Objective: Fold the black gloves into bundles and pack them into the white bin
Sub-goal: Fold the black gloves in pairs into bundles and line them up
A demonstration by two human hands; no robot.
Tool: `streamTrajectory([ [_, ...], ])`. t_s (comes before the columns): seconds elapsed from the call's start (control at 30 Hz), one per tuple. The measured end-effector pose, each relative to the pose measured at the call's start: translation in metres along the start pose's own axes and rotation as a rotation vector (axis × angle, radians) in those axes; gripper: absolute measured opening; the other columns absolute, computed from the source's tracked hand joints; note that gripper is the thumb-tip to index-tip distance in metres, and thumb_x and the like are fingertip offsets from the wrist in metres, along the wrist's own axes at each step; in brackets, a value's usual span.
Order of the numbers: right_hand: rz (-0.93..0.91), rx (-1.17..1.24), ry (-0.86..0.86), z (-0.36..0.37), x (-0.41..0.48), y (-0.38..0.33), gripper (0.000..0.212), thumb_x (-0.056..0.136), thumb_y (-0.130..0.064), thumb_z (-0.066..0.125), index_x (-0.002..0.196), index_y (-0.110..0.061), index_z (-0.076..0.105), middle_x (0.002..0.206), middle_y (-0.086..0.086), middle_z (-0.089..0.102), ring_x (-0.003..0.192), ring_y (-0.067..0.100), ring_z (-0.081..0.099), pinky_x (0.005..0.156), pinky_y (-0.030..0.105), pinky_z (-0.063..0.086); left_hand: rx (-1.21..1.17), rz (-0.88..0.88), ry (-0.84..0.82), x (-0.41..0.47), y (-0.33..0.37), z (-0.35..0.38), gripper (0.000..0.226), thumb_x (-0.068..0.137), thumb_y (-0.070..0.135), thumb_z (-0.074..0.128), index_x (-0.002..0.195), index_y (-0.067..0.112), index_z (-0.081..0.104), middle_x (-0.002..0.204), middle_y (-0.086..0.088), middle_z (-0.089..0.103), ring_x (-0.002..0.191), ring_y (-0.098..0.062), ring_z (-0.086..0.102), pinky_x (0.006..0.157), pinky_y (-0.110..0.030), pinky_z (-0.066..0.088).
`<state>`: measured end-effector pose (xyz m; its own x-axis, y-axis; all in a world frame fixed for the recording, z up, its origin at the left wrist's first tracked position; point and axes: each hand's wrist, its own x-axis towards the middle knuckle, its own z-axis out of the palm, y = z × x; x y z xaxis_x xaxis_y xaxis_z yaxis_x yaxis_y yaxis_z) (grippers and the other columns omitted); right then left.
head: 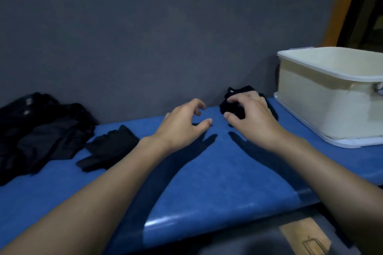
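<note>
One crumpled black glove bundle (234,111), clutched in the right hand (251,117) beside the white bin (310,107); left hand (182,122) loose, empty.

The right grip (252,116) covers most of the glove bundle (244,90), so how it is folded cannot be seen. The white bin (310,109) is cut by the right edge, and its inside is out of view. The pile of black gloves (41,126) runs off the left edge and is too dark and blurred to count single gloves.
</note>
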<state>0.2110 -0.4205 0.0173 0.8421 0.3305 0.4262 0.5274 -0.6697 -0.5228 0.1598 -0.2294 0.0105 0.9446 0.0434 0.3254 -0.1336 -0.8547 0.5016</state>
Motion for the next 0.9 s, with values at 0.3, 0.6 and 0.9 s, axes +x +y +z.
streamTrajectory([
  [0.3,-0.285,0.138,-0.279,0.09,-0.015,-0.103,0.032,0.088,-0.034,0.064,0.119,-0.029,0.059,0.118,-0.01,0.055,0.117,0.013,0.049,0.104,0.045,0.038,0.217,-0.173,0.105,-0.096,-0.09,-0.099,0.009,0.091,0.037,0.062,0.096,0.03,0.062,0.098,0.012,0.066,0.096,-0.013,0.064,0.088,-0.041,0.052],
  [0.6,-0.407,0.005,-0.392,0.135,-0.007,-0.131,0.025,0.087,-0.018,0.059,0.105,-0.032,0.068,0.111,-0.016,0.063,0.111,0.014,0.052,0.101,0.043,0.037,0.254,-0.198,-0.007,-0.134,-0.141,-0.113,0.034,0.094,0.052,0.05,0.115,0.03,0.065,0.115,0.011,0.066,0.107,-0.013,0.061,0.098,-0.041,0.046],
  [0.9,-0.359,0.087,-0.592,0.115,-0.002,-0.125,0.038,0.065,-0.077,0.056,0.093,-0.051,0.062,0.103,-0.025,0.058,0.11,0.0,0.043,0.103,0.035,0.033,0.24,-0.086,-0.099,-0.113,-0.151,-0.101,0.047,0.089,0.062,0.053,0.125,0.032,0.057,0.123,0.017,0.057,0.115,-0.004,0.052,0.108,-0.037,0.034],
])
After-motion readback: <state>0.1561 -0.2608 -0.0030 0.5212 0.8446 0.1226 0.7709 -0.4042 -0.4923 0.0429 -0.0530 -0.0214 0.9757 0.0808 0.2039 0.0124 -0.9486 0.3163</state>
